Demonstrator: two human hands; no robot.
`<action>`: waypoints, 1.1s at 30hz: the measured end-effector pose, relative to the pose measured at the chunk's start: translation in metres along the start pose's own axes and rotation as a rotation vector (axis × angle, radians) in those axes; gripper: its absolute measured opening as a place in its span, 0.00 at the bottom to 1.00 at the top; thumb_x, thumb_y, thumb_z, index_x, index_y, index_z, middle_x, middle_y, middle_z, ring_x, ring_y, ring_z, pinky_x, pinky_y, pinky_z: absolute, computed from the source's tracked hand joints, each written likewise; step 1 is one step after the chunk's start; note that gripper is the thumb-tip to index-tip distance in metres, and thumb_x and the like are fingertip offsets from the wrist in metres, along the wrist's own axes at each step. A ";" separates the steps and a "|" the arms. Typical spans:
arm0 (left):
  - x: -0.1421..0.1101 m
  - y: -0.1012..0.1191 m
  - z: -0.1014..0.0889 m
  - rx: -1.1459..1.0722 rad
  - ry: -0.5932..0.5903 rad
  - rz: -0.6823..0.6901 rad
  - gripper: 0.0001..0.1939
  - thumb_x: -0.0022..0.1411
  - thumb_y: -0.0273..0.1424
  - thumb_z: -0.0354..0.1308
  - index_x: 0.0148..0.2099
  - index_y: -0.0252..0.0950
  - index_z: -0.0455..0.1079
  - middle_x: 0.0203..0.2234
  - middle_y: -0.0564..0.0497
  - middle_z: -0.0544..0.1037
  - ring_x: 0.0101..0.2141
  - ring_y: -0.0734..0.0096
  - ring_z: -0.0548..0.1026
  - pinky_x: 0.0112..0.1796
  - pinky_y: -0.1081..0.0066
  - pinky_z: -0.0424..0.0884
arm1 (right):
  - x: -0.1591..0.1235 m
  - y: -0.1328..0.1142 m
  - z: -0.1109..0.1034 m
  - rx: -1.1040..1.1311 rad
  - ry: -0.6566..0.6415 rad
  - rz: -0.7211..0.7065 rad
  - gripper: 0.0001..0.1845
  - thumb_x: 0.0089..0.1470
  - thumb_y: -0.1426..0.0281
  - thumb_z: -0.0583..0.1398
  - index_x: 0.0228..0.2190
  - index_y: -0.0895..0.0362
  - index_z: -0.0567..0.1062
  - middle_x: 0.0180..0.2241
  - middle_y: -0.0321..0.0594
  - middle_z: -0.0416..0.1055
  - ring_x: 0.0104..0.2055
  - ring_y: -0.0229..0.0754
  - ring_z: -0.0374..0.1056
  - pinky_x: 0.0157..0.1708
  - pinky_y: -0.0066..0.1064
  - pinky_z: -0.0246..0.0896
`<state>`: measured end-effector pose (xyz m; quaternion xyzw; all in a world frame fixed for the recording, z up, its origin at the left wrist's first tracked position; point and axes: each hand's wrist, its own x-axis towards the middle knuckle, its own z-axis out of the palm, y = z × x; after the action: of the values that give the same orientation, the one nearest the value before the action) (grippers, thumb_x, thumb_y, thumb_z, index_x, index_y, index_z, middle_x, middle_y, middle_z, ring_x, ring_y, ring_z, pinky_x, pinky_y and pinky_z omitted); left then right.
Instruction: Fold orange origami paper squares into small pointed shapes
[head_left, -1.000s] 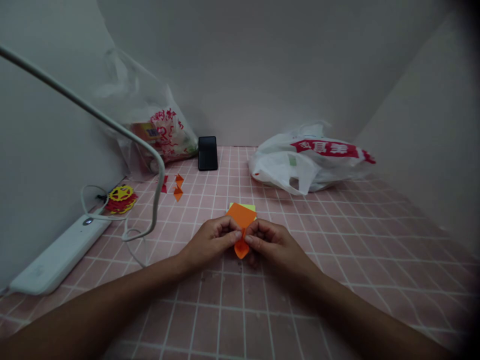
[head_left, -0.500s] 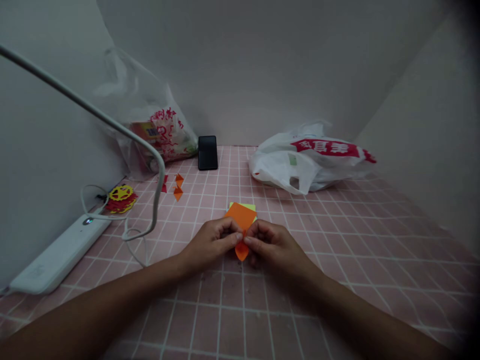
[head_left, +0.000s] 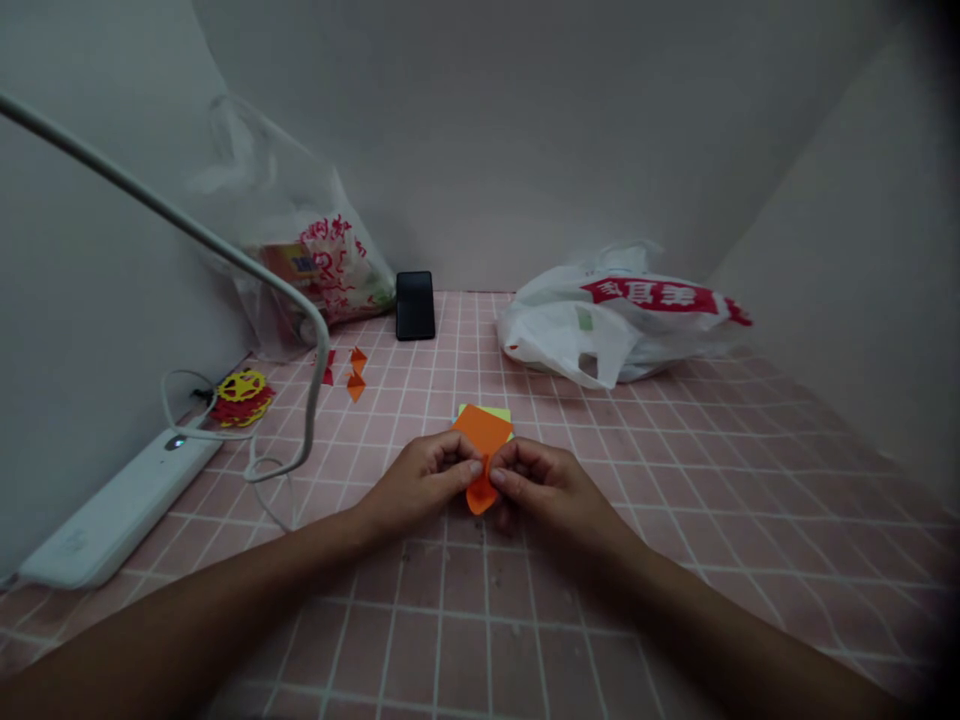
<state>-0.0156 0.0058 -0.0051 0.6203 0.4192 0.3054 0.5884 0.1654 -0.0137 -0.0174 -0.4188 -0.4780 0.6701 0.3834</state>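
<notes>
Between my fingertips is a small piece of folded orange paper (head_left: 481,494), its rounded lower end pointing toward me. My left hand (head_left: 431,475) pinches its left side with thumb and forefinger. From the right, my right hand (head_left: 541,480) pinches it the same way; its lower fingers are in shadow. Just beyond the hands, a flat orange paper sheet (head_left: 484,428) lies turned at an angle on a yellow-green sheet (head_left: 498,412), which shows only along its edges.
Small folded orange pieces (head_left: 356,385) and a red piece (head_left: 329,367) lie left, near red and yellow cutouts (head_left: 241,388). A white power bank (head_left: 124,505) and cable (head_left: 319,370) are at left. Behind are a phone (head_left: 415,306), a clear bag (head_left: 337,265) and a white bag (head_left: 622,320).
The folded orange paper has turned slightly and its lower end has shifted a little left and up. Both hands stay pinched on it in nearly the same place.
</notes>
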 end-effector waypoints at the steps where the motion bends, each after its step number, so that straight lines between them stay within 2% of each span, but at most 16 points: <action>1: 0.000 0.000 0.000 0.003 -0.004 -0.001 0.11 0.58 0.38 0.59 0.33 0.34 0.67 0.26 0.53 0.72 0.28 0.72 0.69 0.32 0.71 0.63 | 0.000 0.000 0.000 -0.006 0.001 0.002 0.12 0.51 0.62 0.65 0.27 0.56 0.69 0.17 0.32 0.70 0.19 0.34 0.65 0.22 0.27 0.58; 15: -0.002 -0.002 0.000 0.050 -0.018 0.023 0.11 0.59 0.38 0.58 0.33 0.35 0.68 0.26 0.53 0.73 0.29 0.71 0.70 0.32 0.70 0.64 | -0.004 0.000 0.001 -0.100 0.004 -0.023 0.10 0.54 0.65 0.62 0.27 0.56 0.68 0.18 0.33 0.70 0.19 0.35 0.65 0.21 0.27 0.59; 24: -0.002 -0.004 0.002 0.024 -0.043 0.013 0.10 0.60 0.38 0.58 0.34 0.35 0.69 0.27 0.53 0.74 0.29 0.71 0.72 0.32 0.71 0.67 | -0.007 -0.005 0.005 -0.319 0.120 -0.098 0.11 0.54 0.68 0.62 0.23 0.55 0.67 0.19 0.33 0.68 0.19 0.34 0.61 0.18 0.25 0.53; 30: 0.000 -0.003 0.002 0.098 -0.021 0.001 0.09 0.59 0.36 0.58 0.34 0.35 0.69 0.27 0.52 0.75 0.28 0.70 0.72 0.31 0.71 0.67 | -0.006 -0.004 0.005 -0.256 0.094 -0.059 0.11 0.54 0.66 0.62 0.24 0.55 0.67 0.18 0.33 0.68 0.19 0.35 0.64 0.19 0.26 0.56; 33: 0.000 -0.003 0.003 0.116 0.001 0.020 0.07 0.59 0.34 0.57 0.33 0.35 0.68 0.25 0.53 0.73 0.27 0.71 0.71 0.29 0.72 0.66 | -0.004 0.000 0.003 -0.135 0.059 -0.048 0.11 0.54 0.64 0.62 0.25 0.55 0.67 0.18 0.33 0.69 0.19 0.35 0.64 0.20 0.27 0.58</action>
<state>-0.0136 0.0043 -0.0083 0.6575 0.4300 0.2869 0.5482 0.1635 -0.0184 -0.0165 -0.4519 -0.5205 0.6143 0.3841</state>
